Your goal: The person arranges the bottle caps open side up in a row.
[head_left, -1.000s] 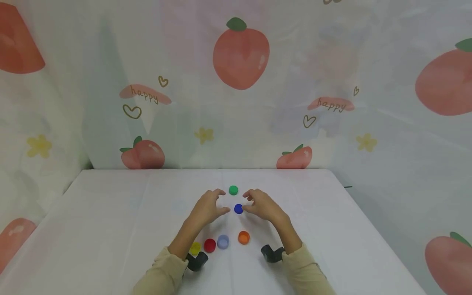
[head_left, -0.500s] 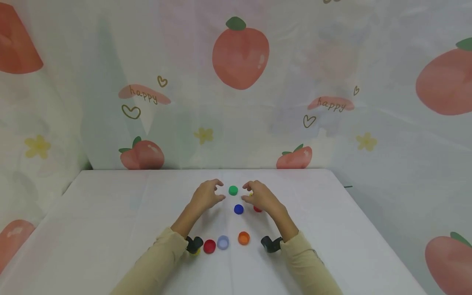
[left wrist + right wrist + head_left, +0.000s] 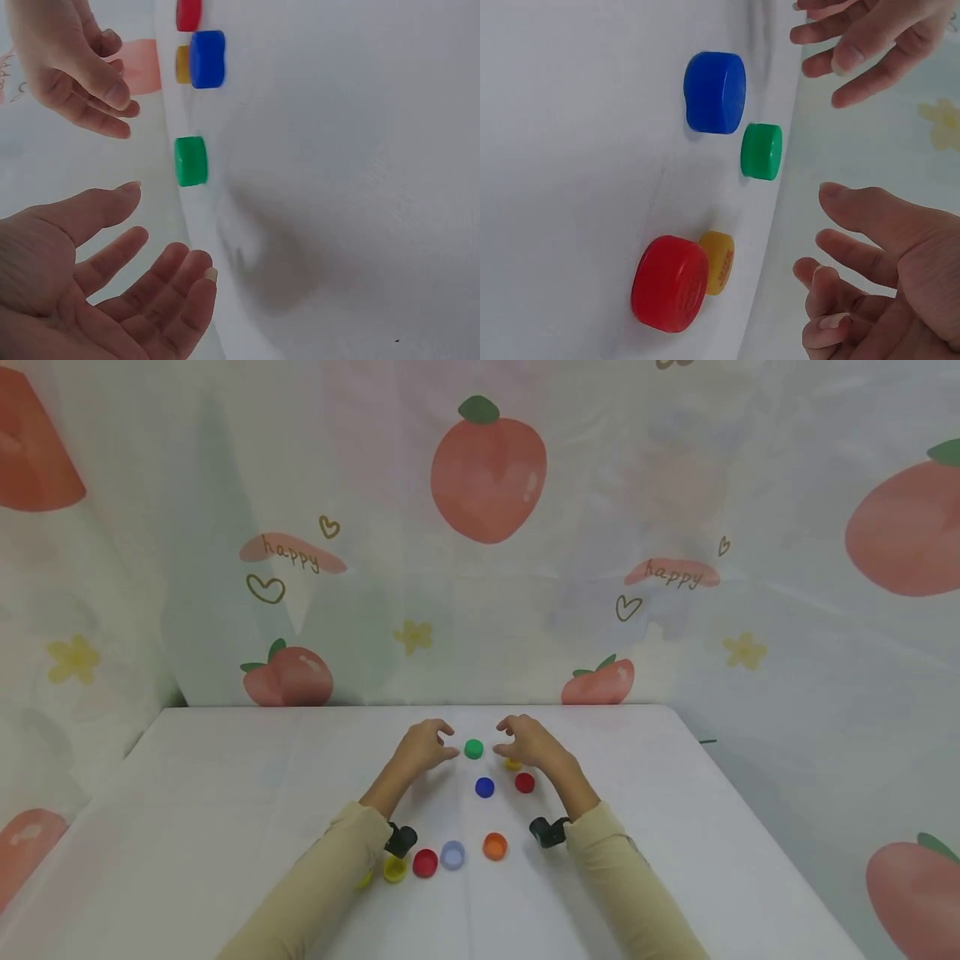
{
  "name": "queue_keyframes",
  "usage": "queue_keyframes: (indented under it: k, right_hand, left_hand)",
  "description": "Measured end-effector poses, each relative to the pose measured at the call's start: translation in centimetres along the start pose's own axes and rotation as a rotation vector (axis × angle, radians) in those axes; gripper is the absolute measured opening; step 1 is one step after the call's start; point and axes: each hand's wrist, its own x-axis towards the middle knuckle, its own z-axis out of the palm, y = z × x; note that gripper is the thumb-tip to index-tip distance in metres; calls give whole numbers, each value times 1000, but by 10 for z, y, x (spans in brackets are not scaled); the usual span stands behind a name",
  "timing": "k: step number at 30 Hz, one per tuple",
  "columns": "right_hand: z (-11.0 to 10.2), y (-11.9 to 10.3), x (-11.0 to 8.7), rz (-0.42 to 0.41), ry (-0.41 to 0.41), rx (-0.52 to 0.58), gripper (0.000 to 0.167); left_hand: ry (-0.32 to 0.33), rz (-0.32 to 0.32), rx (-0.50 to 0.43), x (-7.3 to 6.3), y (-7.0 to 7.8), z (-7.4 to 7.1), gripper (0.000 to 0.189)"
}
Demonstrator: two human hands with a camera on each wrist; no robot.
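Observation:
My left hand [image 3: 423,749] and right hand [image 3: 534,748] hover on either side of a green bottle cap [image 3: 473,749], palms facing each other, fingers loosely bent and nothing in them. A blue bottle cap [image 3: 484,787] lies nearer than the green one. Beside it to the right is a red bottle cap [image 3: 525,782]. The right hand partly covers a yellow cap [image 3: 513,765] in the head view; the right wrist view shows this yellow cap [image 3: 718,262] behind the red one, with lettering on its top. Both hands are apart from the caps.
Nearer on the white table [image 3: 225,827] sit caps with hollow sides up: orange [image 3: 495,846], light blue [image 3: 452,856], red [image 3: 425,863] and yellow [image 3: 395,869]. Another yellow piece [image 3: 364,881] is partly hidden by the left sleeve. A peach-patterned curtain [image 3: 487,610] stands behind the table.
Both hands have moved forward, from around the blue cap to beside the green one. The red and yellow caps by the right hand have come into view. The caps have stayed in place.

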Motion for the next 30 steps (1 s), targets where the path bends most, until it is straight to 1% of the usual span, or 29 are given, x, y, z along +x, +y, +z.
queue_keyframes:
  k: [5,8,13,15,20,24,27,30]
  right_hand:
    - [0,-2,6,-19,-70,-2,44]
    - [1,-5,9,-21,-95,-7,43]
    - [2,-10,14,-23,-113,-50,42]
    - [3,-12,15,-23,-119,-57,42]
    - [4,-14,18,-24,-126,-63,41]
    - [6,-13,21,-22,-125,-68,40]
    - [8,-11,23,-32,-131,-73,40]
    - [11,-10,24,-48,-137,-75,41]
  left_hand:
    - [-15,-13,34,11,-5,9,34]
    - [-36,-11,44,17,-3,13,33]
    - [-59,-6,48,19,4,18,33]
    - [-61,-16,52,20,6,20,35]
    - [-61,-45,87,25,7,24,41]
    - [-64,-54,104,29,6,27,41]
    - [-65,-39,113,31,6,29,41]
    - [-64,3,122,32,5,30,43]
